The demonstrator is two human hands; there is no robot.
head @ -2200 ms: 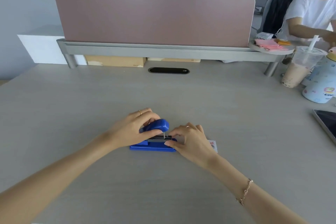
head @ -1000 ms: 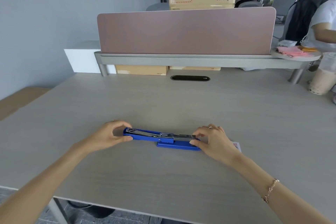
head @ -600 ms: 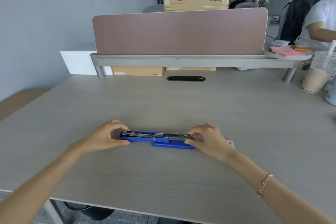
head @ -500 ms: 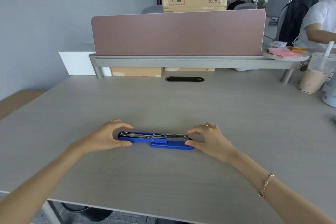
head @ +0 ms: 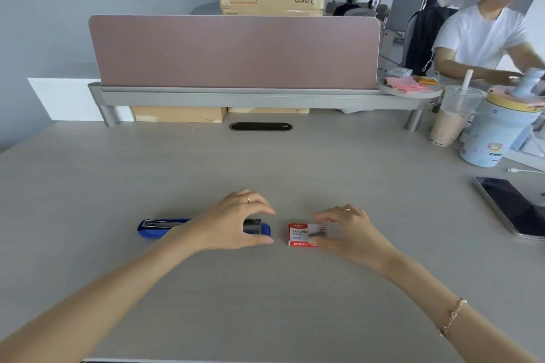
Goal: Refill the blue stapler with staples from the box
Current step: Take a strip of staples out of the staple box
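pink divider (head: 233, 51), milk tea cup (head: 452, 118), tablet (head: 514, 205)

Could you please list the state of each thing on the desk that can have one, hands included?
Stapler: swung open flat, metal channel facing up.
Staple box: lying flat; open or shut, cannot tell.
Left hand: arched over the stapler's right end.
Right hand: fingers on the staple box.
Drink cup: upright, lidded, straw in.
Tablet: screen dark.

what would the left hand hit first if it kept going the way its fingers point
Probably the staple box. The left hand arches over the blue stapler, fingers pointing right, with only a short bare strip of desk between.
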